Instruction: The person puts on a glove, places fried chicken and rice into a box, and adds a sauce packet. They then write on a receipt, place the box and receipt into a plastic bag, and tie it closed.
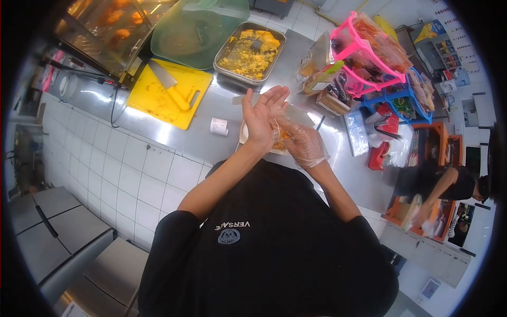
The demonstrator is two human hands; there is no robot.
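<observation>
My left hand [259, 121] is bare and raised over the counter, palm turned up and fingers stretched out, holding nothing. Close beside it, my right hand [305, 145] wears a clear plastic glove. Its fingers are bent inward, partly hidden behind my left hand, and what they grip is not clear. Orange-brown food [283, 138] shows between the two hands, over a pale wrapper or container [243, 133] that they mostly cover. A small printed paper label or roll [218, 127] lies left of my left hand.
A knife [171, 87] rests on a yellow cutting board [148, 100]. Behind stand a metal tray of yellow food [217, 64], a green lid [185, 39] and a heated display case [95, 50]. At right are pink [346, 66] and blue baskets [393, 99]; another person [449, 182] works beyond.
</observation>
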